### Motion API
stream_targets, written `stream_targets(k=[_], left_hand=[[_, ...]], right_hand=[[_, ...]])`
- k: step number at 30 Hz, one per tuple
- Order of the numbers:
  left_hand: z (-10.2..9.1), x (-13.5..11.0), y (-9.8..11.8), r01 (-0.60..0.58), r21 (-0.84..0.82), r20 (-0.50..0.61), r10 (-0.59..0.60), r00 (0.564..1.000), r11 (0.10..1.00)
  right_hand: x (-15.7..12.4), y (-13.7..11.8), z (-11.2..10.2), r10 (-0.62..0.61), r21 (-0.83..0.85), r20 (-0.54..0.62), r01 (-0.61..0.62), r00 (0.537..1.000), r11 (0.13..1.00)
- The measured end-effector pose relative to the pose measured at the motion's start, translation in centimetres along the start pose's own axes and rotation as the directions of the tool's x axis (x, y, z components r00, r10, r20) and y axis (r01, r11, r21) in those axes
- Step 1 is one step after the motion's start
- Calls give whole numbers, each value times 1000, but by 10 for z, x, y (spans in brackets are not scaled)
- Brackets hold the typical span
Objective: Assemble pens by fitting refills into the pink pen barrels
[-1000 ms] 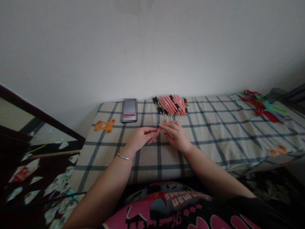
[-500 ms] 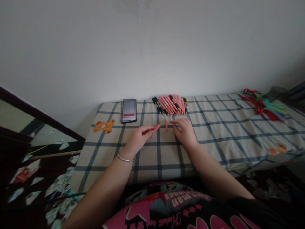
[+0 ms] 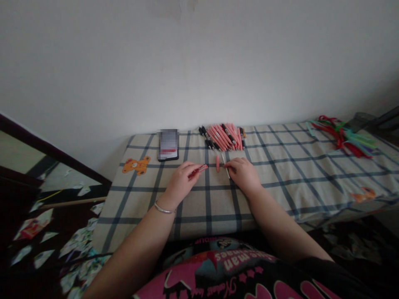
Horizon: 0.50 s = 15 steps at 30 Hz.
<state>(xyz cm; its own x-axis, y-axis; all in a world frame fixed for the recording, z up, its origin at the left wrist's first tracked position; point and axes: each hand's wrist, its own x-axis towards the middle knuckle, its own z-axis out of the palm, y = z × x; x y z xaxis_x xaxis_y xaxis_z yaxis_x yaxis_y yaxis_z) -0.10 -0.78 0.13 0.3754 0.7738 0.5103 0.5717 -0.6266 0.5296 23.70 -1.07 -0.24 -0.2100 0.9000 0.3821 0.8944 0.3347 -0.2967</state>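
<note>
My left hand (image 3: 182,180) is closed around a small red-pink pen part (image 3: 202,167), held just above the checked cloth; much of the part is hidden by the fingers. My right hand (image 3: 245,174) has its thumb and forefinger pinched on a thin white pen refill (image 3: 223,158), which slants on or close to the cloth. Between the two hands a short pink pen part (image 3: 217,163) lies on the cloth, touched by neither hand. Behind it is a pile of pink pens (image 3: 221,138), several with black grips.
A phone-like device (image 3: 168,145) with a blurred screen lies at the back left of the cloth-covered table (image 3: 187,207). Red, green and pale ribbon-like strips (image 3: 343,137) are heaped at the far right. A wall (image 3: 199,74) rises behind; paper scraps (image 3: 81,241) litter the lower left.
My right fingers have closed on the white refill, which shows more plainly now. The red-pink part in my left hand has turned, and that hand's fingers have shifted around it.
</note>
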Motion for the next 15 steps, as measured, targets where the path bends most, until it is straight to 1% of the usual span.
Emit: stream_targets(k=[4, 8, 10, 12, 15], left_hand=[[0, 1, 1, 1, 7, -19, -1, 1000, 1000], [-1, 2, 2, -4, 5, -17, 5, 1000, 1000], [-1, 1, 2, -8, 8, -21, 9, 1000, 1000], [-1, 1, 2, -12, 11, -26, 13, 1000, 1000], [-1, 1, 2, -13, 16, -24, 13, 1000, 1000]], right_hand=[[-1, -6, -3, 1, -54, 28, 1, 1000, 999], [-3, -10, -5, -26, -47, 31, 27, 999, 999], [-3, -11, -4, -75, -25, 26, 75, 997, 997], [-4, -12, -3, -151, 10, 37, 151, 988, 989], [-4, -14, -1, -278, 80, 64, 273, 958, 959]])
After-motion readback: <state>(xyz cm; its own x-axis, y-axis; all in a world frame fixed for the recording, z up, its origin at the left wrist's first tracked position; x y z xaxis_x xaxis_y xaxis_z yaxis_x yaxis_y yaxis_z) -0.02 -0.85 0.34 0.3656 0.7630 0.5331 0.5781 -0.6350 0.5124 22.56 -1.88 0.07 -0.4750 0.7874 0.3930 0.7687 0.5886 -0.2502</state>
